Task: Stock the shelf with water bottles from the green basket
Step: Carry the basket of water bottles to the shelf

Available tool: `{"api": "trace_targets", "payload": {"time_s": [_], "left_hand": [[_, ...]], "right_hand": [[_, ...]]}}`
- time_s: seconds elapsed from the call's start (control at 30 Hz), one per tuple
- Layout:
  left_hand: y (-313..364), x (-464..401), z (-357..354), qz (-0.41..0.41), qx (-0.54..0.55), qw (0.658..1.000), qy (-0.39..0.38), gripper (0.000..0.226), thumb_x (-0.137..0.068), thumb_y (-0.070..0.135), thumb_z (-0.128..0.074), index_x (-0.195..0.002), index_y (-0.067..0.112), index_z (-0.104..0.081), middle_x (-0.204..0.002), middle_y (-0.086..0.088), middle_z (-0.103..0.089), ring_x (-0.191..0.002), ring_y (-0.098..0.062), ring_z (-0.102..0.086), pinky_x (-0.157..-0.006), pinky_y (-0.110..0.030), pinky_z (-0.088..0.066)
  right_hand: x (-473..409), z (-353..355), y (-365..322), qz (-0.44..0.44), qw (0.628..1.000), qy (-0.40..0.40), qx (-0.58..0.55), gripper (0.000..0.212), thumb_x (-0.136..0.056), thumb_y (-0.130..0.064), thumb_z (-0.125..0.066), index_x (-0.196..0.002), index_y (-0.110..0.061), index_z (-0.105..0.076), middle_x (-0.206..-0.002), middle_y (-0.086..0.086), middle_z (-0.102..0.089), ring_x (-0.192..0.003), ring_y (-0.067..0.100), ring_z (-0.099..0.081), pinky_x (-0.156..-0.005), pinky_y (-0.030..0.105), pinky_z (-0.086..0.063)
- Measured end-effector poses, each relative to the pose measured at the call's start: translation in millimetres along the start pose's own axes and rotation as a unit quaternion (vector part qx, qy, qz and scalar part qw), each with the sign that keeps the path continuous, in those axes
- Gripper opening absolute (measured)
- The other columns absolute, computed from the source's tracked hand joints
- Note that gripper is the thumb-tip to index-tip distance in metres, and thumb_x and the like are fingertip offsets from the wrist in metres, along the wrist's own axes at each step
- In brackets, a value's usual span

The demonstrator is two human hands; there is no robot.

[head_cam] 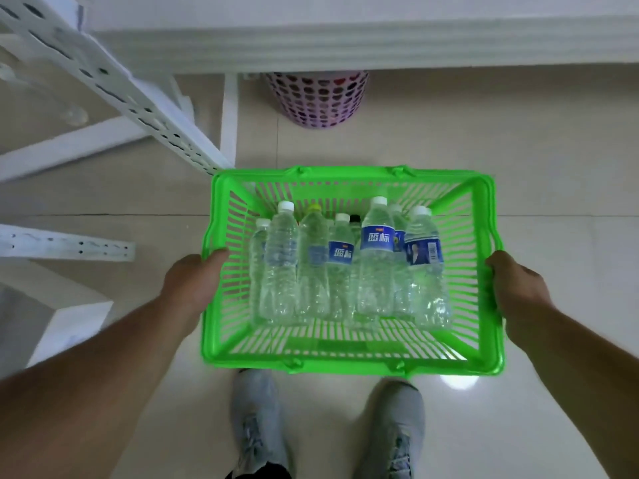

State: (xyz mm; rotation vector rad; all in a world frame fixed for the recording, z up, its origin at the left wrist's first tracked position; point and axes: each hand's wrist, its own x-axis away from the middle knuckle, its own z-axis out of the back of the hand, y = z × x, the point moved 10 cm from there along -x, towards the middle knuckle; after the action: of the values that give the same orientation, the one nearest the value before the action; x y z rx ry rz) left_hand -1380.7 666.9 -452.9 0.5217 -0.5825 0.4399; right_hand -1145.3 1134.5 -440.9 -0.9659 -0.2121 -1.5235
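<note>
Left hand (193, 281) and right hand (515, 288) gripped the green slatted plastic basket (345, 361) by its sides; tilting it risked toppling the upright clear plastic water bottles (377, 257).

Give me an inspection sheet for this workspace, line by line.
Surface: pale tiled floor, glossy, with a light glare near the basket.
Job's things: green basket holding clear water bottles, capped, some with blue labels; white shelf above and ahead.
Clutter: pink perforated bin under the shelf.
Hands: left hand grips the basket's left rim; right hand grips its right rim.
Cables: nothing seen.
Surroundings: white slotted rack uprights at left; grey shoes below the basket.
</note>
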Motion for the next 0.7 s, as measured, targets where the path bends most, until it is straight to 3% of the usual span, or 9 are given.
{"api": "trace_targets", "payload": {"time_s": [0.13,0.23,0.33,0.4,0.43,0.47,0.53,0.6,0.7], "left_hand": [[-3.2,-11.9,-7.7,-0.006,0.021,0.999,0.029,0.049,-0.089,0.05,-0.059,-0.095,0.003,-0.07,-0.094,-0.018,-0.069,-0.09,-0.035,-0.064,-0.08,-0.04,-0.05],[-3.4,-11.3,-9.5,-0.009,0.024,0.999,0.019,0.044,-0.089,0.047,-0.06,-0.097,0.005,-0.07,-0.093,-0.015,-0.068,-0.086,-0.032,-0.062,-0.074,-0.038,-0.048],[-1.4,-8.0,-4.4,-0.006,-0.005,1.0,0.007,0.046,-0.086,0.047,-0.062,-0.101,0.005,-0.069,-0.095,-0.016,-0.068,-0.087,-0.033,-0.062,-0.072,-0.036,-0.045],[10.1,2.0,13.5,-0.053,-0.04,0.995,0.08,0.048,-0.082,0.04,-0.067,-0.114,0.006,-0.063,-0.109,-0.019,-0.065,-0.101,-0.037,-0.061,-0.084,-0.041,-0.049],[23.1,13.4,20.9,-0.112,-0.06,0.984,0.128,0.048,-0.081,0.031,-0.069,-0.12,0.005,-0.059,-0.115,-0.02,-0.062,-0.106,-0.038,-0.059,-0.091,-0.042,-0.048],[39.6,27.5,21.5,-0.183,-0.069,0.968,0.156,0.047,-0.08,0.024,-0.071,-0.121,0.005,-0.058,-0.116,-0.02,-0.06,-0.107,-0.038,-0.057,-0.093,-0.043,-0.047],[59.1,46.5,-2.1,-0.267,-0.067,0.954,0.121,0.047,-0.079,0.018,-0.073,-0.121,0.006,-0.057,-0.115,-0.017,-0.059,-0.105,-0.036,-0.057,-0.093,-0.043,-0.047],[58.6,44.3,-37.9,-0.23,-0.056,0.971,0.028,0.052,-0.08,0.025,-0.073,-0.126,0.009,-0.055,-0.12,-0.014,-0.058,-0.109,-0.032,-0.058,-0.095,-0.042,-0.048],[39.1,19.2,-72.1,-0.089,-0.032,0.994,-0.049,0.062,-0.082,0.039,-0.071,-0.134,0.012,-0.05,-0.131,-0.012,-0.053,-0.115,-0.03,-0.058,-0.097,-0.037,-0.047]], "right_hand": [[-5.6,-9.9,1.4,0.002,1.0,0.001,-0.008,0.033,-0.09,-0.036,-0.05,-0.07,-0.009,-0.055,-0.069,0.01,-0.052,-0.061,0.026,-0.045,-0.059,0.034,-0.036],[-1.3,-7.5,-2.3,0.024,0.999,0.009,0.035,0.034,-0.091,-0.035,-0.049,-0.074,-0.007,-0.057,-0.074,0.014,-0.055,-0.063,0.028,-0.047,-0.063,0.036,-0.039],[12.4,-2.3,-8.5,0.08,0.989,0.05,0.113,0.042,-0.084,-0.041,-0.053,-0.102,-0.005,-0.064,-0.097,0.017,-0.066,-0.086,0.036,-0.06,-0.081,0.043,-0.049],[42.1,1.9,-26.9,0.157,0.973,0.111,0.127,0.059,-0.078,-0.044,-0.053,-0.124,-0.008,-0.058,-0.12,0.016,-0.064,-0.11,0.037,-0.06,-0.097,0.046,-0.048],[63.4,-3.9,-38.6,0.203,0.966,0.118,0.105,0.058,-0.079,-0.044,-0.055,-0.126,-0.01,-0.056,-0.121,0.013,-0.063,-0.109,0.034,-0.061,-0.095,0.045,-0.049],[83.1,-18.4,-48.7,0.244,0.962,0.093,0.077,0.052,-0.081,-0.043,-0.059,-0.125,-0.014,-0.055,-0.118,0.008,-0.063,-0.101,0.028,-0.065,-0.089,0.041,-0.051],[112.6,-68.8,-60.1,0.269,0.961,-0.021,0.056,0.039,-0.087,-0.039,-0.067,-0.12,-0.021,-0.055,-0.111,-0.001,-0.066,-0.085,0.016,-0.068,-0.076,0.033,-0.052],[127.6,-128.7,-58.1,0.243,0.954,-0.139,0.107,0.04,-0.088,-0.041,-0.067,-0.122,-0.023,-0.056,-0.112,-0.004,-0.069,-0.089,0.014,-0.068,-0.076,0.028,-0.049],[120.6,-197.8,-51.7,0.17,0.944,-0.22,0.175,0.057,-0.091,-0.046,-0.061,-0.137,-0.015,-0.05,-0.128,0.002,-0.064,-0.112,0.022,-0.062,-0.082,0.025,-0.041]]}}
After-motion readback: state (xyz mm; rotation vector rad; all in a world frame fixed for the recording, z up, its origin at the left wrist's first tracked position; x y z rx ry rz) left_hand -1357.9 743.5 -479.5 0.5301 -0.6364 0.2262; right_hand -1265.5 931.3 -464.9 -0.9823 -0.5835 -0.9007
